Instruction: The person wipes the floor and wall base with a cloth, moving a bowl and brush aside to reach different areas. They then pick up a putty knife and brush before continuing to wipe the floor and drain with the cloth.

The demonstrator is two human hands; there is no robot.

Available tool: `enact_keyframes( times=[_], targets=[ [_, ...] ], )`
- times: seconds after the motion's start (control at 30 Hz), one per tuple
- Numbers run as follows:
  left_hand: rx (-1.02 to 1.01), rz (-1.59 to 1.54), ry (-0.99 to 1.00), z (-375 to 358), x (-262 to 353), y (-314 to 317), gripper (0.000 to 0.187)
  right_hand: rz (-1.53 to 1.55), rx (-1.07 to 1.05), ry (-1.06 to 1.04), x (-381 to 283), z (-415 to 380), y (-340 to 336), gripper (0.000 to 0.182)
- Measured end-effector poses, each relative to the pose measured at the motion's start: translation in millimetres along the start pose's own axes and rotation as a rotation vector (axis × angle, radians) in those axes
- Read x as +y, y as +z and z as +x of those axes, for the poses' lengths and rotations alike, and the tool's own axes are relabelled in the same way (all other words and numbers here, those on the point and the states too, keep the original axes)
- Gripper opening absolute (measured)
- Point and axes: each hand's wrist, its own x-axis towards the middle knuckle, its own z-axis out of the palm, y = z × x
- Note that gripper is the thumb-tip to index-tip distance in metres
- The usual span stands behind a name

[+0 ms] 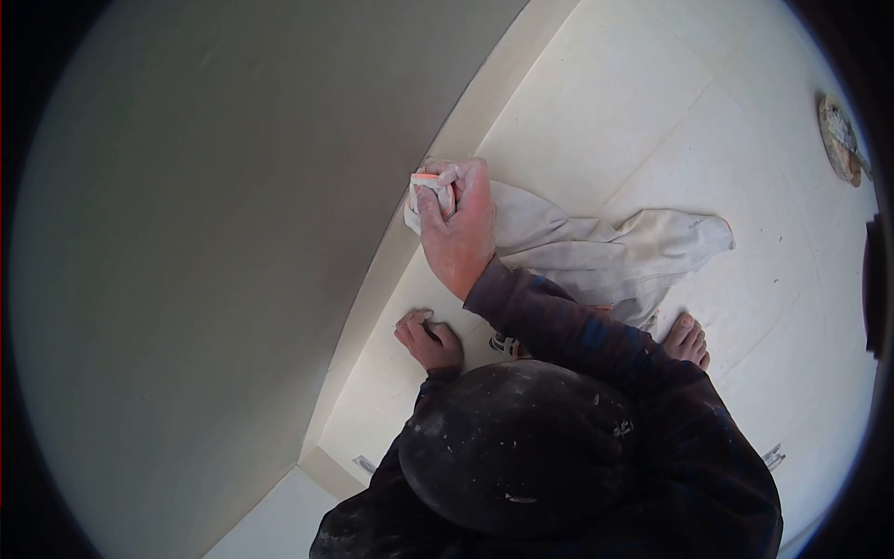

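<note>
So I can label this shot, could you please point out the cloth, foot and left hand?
Cloth [605, 255]: head view, middle.
Foot [686, 341]: head view, behind the toes.
Left hand [436, 348]: head view, its back.

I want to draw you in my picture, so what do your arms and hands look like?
My right sleeve is long and dark, with blurry bluish and reddish patches. Only a little of my left sleeve shows, and it looks dark too. My right hand and left hand have no gloves. Whitish dust marks the right fingers.
</note>
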Motion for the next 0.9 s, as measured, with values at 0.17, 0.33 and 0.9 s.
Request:
enact_keyframes(
  times=[0.17,0.33,0.9],
  targets=[
    [0.003,-0.011,-0.011,-0.3,-3.9,3.8,0.026,0.075,0.044,0.01,21.0,-0.6,0.0,0.027],
    [0.008,-0.001,-0.003,4.5,-0.8,4.9,0.026,0.092,0.061,-0.014,16.6,6.9,4.1,0.027],
    [-0.002,-0.022,0.005,-3.7,-3.3,-0.9,0.025,0.026,0.176,-0.016,22.3,27.1,-4.1,0.023]
  ],
)
